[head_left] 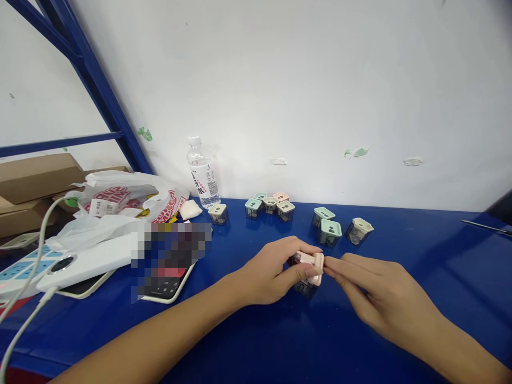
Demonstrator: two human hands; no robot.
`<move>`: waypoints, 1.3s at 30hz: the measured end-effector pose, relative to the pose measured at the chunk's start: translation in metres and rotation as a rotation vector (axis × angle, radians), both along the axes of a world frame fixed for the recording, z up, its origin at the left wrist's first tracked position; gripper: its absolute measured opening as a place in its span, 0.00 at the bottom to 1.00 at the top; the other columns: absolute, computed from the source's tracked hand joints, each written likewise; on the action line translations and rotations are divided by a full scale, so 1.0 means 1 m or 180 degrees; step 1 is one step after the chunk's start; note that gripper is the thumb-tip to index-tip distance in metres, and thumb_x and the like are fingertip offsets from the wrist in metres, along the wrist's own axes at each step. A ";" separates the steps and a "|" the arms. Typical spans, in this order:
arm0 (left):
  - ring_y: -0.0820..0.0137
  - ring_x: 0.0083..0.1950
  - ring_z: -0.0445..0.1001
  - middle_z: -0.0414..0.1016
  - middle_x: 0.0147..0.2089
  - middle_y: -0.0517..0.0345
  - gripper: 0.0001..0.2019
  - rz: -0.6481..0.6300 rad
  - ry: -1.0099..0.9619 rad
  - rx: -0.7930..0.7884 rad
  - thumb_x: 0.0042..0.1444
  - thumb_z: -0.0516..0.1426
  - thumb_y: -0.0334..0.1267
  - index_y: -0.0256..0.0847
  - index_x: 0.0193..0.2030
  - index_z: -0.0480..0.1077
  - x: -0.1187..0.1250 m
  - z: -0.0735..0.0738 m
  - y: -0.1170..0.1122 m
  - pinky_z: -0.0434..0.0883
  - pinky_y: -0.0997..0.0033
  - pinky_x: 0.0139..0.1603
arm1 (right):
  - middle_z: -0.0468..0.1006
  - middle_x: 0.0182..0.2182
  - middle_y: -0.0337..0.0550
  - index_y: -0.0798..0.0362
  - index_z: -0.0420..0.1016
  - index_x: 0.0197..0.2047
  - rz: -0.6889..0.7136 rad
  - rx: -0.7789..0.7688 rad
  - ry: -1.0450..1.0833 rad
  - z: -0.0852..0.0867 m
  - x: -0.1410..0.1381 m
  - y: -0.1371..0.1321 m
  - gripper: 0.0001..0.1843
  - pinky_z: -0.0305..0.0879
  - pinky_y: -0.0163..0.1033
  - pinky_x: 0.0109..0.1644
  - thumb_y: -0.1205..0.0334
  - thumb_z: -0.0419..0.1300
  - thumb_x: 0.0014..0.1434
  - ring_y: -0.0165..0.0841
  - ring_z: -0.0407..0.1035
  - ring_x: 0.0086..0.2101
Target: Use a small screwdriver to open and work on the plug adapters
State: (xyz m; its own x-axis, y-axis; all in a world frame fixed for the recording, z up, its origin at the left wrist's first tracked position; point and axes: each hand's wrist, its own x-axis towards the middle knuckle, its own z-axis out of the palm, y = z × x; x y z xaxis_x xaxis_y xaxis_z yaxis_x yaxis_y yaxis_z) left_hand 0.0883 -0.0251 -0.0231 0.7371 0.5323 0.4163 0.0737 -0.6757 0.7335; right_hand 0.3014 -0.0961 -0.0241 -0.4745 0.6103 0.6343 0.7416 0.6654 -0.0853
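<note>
My left hand point(276, 269) grips a small pencil sharpener point(319, 261) with a pale pink top and a dark see-through body, tilted so the top faces right. Its thumb presses on the near side of the top, and its index finger lies along the far side. From the right, my right hand point(380, 288) brings its pinched fingertips against the edge of the pink top. Whatever sits between those fingertips is hidden. Just beyond my hands stand a mint green sharpener point(330, 229), another mint one point(323, 214) and a cream one point(360, 228).
Further back are a cluster of sharpeners point(270, 204) and a lone cream one point(218, 212). A water bottle point(204, 181) stands by the wall. At left lie a phone point(172, 282), a white power bank-like device point(96, 261) with cables, a plastic bag point(132, 186) and cardboard boxes point(36, 178).
</note>
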 end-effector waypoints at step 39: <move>0.63 0.43 0.73 0.72 0.48 0.47 0.23 -0.0161 0.0440 0.0014 0.71 0.39 0.52 0.39 0.63 0.56 -0.005 0.007 -0.020 0.70 0.60 0.46 | 0.64 0.19 0.32 0.52 0.68 0.36 -0.0312 0.1000 -0.0470 -0.006 -0.016 -0.012 0.13 0.50 0.37 0.22 0.61 0.50 0.72 0.28 0.58 0.18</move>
State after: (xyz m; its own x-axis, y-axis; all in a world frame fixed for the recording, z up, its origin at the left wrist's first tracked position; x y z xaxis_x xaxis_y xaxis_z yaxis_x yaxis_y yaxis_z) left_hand 0.0834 -0.0452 -0.0166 0.8134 0.4914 0.3112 0.1396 -0.6843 0.7157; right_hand 0.2849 -0.1080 -0.0299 -0.5241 0.4435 0.7271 0.7922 0.5673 0.2249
